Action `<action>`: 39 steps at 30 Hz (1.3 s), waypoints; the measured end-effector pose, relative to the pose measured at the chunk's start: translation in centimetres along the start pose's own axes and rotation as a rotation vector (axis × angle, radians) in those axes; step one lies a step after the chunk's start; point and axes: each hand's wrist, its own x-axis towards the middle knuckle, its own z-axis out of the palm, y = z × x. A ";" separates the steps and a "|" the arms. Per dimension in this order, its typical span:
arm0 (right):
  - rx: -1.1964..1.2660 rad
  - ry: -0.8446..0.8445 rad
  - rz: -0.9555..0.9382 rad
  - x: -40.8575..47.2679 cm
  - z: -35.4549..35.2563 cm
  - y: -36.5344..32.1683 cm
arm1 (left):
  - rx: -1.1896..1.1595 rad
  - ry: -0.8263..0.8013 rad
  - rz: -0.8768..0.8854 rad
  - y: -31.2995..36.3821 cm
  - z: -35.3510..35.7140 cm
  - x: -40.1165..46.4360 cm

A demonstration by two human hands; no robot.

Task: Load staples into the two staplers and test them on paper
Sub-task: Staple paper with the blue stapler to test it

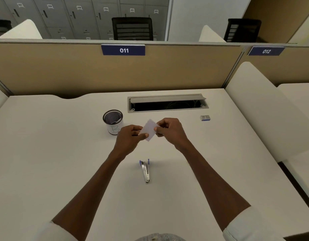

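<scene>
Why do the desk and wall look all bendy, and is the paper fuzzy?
In the head view, the wide lens curves the desk edges and divider; the paper, pinched by the left hand and right hand, looks slightly soft; the stapler casts only a faint shadow.

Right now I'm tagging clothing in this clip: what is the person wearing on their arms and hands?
Both hands, the left hand and the right hand, are bare: no gloves, rings or watch show. The forearms are bare too. White sleeves, the left sleeve and right sleeve, are pushed up near the elbows.
</scene>
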 end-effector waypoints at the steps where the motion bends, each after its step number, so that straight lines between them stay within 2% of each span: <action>1: 0.062 0.010 0.040 -0.1 0.2 0.1 | -0.086 -0.004 -0.048 -0.4 0.0 -0.1; 4: 0.237 0.021 0.149 -0.8 1.0 0.6 | -0.379 -0.004 -0.191 -1.4 -0.1 -0.7; 6: 0.329 0.022 0.195 -1.2 1.6 1.0 | -0.486 0.008 -0.227 -1.9 0.0 -1.0; 12: 0.386 0.083 0.316 -2.1 3.6 3.2 | -0.464 0.175 -0.256 -3.7 -0.1 -1.6; 15: 0.132 0.149 0.330 -2.5 4.9 5.5 | -0.441 0.262 -0.263 -4.5 -0.3 -1.8; 17: -0.199 0.067 0.279 -3.1 5.7 6.9 | -0.450 0.296 -0.276 -4.9 -0.4 -1.8; 19: -0.405 -0.070 0.256 -4.1 6.7 7.8 | -0.453 0.304 -0.288 -5.2 -0.4 -1.9; 22: -0.570 -0.197 0.229 -5.4 8.5 8.9 | -0.446 0.301 -0.298 -5.5 -0.3 -1.8; 28: -0.785 -0.219 0.161 -6.3 10.4 10.1 | -0.410 0.293 -0.299 -5.9 0.0 -1.7; 34: -0.722 -0.154 0.162 -6.2 10.8 10.4 | -0.391 0.286 -0.307 -6.2 0.7 -1.4; 39: -0.418 -0.119 0.286 -5.8 9.6 10.6 | -0.385 0.285 -0.314 -6.3 0.8 -1.2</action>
